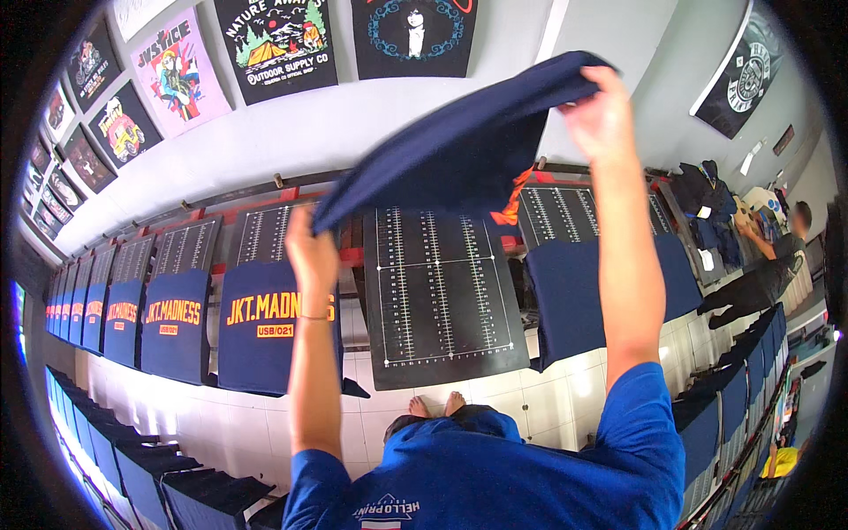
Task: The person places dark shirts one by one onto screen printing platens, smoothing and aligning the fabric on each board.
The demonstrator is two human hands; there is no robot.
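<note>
My left hand (311, 247) and my right hand (598, 115) are both closed on a navy printed cloth (450, 150). Stretched between them, it hangs in the air above the far half of a bare black printing board (442, 300) marked with white ruler lines. The right hand is the higher and farther one, pinching a corner. An orange patch of print (512, 199) shows on the underside of the cloth, the rest of the print being hidden. Beside my left forearm, another navy cloth (278, 353) with yellow-orange lettering lies on the neighbouring board.
More boards with printed navy cloths (172, 331) run off to the left. On the right, plain navy cloth (574, 291) covers boards. Racks of navy pieces (190, 486) stand low left and right. A person (768, 256) is beside a cluttered table at far right. Printed panels hang on the wall.
</note>
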